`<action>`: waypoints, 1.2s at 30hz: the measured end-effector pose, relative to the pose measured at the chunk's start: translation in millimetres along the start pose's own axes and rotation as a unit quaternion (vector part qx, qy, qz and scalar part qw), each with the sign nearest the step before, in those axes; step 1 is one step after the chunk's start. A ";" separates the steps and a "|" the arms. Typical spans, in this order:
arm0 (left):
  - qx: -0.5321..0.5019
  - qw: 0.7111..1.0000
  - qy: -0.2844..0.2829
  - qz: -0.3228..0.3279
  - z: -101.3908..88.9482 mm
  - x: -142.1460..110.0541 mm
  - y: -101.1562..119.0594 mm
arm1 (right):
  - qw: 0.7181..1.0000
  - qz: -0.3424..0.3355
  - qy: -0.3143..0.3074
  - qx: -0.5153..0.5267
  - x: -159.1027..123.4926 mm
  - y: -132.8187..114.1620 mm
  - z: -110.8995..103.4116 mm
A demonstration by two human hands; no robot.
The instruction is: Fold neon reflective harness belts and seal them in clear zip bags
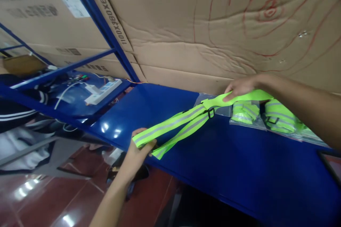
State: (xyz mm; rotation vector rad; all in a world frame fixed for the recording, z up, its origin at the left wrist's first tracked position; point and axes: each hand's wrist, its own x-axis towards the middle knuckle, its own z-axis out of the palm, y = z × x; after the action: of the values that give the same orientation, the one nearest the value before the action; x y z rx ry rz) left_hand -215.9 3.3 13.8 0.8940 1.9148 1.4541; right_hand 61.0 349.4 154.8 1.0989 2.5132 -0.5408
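Note:
A neon-yellow reflective strap harness [181, 122] with grey stripes and a black buckle is stretched out over the blue table [239, 170]. My left hand [138, 152] is closed on its lower end at the table's near edge. My right hand [241, 87] pinches the upper end near the cardboard wall. Folded harnesses in clear plastic bags [266, 115] lie just under my right forearm.
Brown cardboard sheets [213, 35] with red marker scribbles back the table. A blue metal frame [101, 17] stands at left, with a white power strip [103, 91] and cables on the neighbouring blue shelf. Red floor tiles [66, 198] show below. A dark object [330, 165] sits at the right edge.

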 end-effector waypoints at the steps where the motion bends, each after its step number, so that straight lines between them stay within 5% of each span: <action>1: -0.007 1.000 0.001 -0.019 1.5 -3.9 0.9 | 0.999 -0.001 -0.020 -0.034 11.7 -8.2 1.0; 5: -0.009 0.998 -0.021 -0.057 3.1 -13.2 4.6 | 0.989 0.002 -0.054 -0.137 48.6 -38.3 21.9; 8: 0.017 0.997 -0.025 -0.070 3.8 -19.2 5.1 | 0.986 0.001 0.015 -0.168 51.7 -58.1 44.4; 11: 0.024 0.996 -0.009 -0.083 5.9 -26.1 3.4 | 0.976 -0.051 0.119 -0.176 23.4 -86.2 75.3; 13: 0.029 0.996 0.012 -0.088 7.4 -30.3 2.5 | 0.951 -0.187 0.204 -0.140 -4.8 -111.7 105.2; 16: 0.057 0.993 0.027 -0.098 8.2 -35.2 3.1 | 0.878 -0.408 0.240 -0.066 -33.0 -149.5 157.4; 20: 0.104 0.986 -0.010 -0.131 7.0 -42.6 8.1 | 0.842 -0.483 0.227 -0.074 -14.7 -173.6 198.5; 26: 0.077 0.982 0.003 -0.172 3.3 -57.7 13.8 | 0.836 -0.524 0.126 -0.100 34.9 -181.6 178.5; 32: -0.033 0.975 0.001 -0.219 -6.0 -75.6 -8.7 | 0.849 -0.512 0.015 -0.127 40.7 -193.0 164.5; 36: -0.036 0.978 0.021 -0.203 6.3 -98.7 -29.8 | 0.844 -0.521 -0.071 -0.108 35.0 -186.9 163.9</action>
State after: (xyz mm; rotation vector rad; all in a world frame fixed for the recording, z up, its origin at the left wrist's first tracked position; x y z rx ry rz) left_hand -155.4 -76.3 -12.3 0.4060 1.9216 1.2915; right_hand -76.1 176.7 34.9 -0.4770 2.7502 -0.5238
